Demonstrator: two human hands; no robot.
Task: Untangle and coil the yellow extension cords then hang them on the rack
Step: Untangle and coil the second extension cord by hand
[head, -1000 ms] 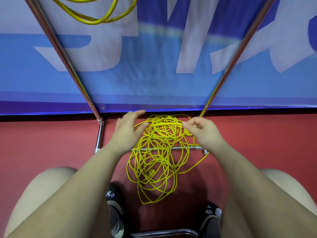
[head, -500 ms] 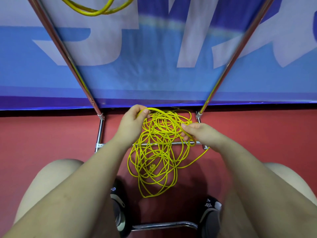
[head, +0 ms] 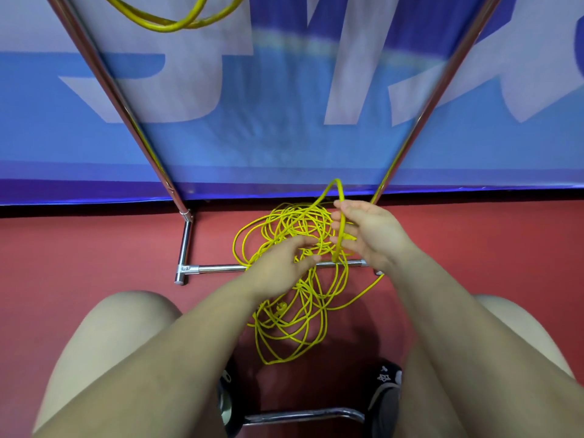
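I see polished, mirror-bright metal tubing on the rack — chrome-like. The tangled cord looks like smooth, glossy yellow plastic sheathing. The red floor reads matt; the blue banner — slightly sheened.

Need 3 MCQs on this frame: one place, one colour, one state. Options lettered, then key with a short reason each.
1. Where does the tangled cord pile lie?
A on the floor, across the rack's base bar
B on a table
C in a box

2. Floor colour?
A green
B red
C grey

3. What is the right hand doing?
A resting on a knee
B gripping the rack pole
C holding up a loop of cord

Key: 1 A, strands cross the base bar; 2 B, red surface all around; 3 C, a loop rises above its fingers.
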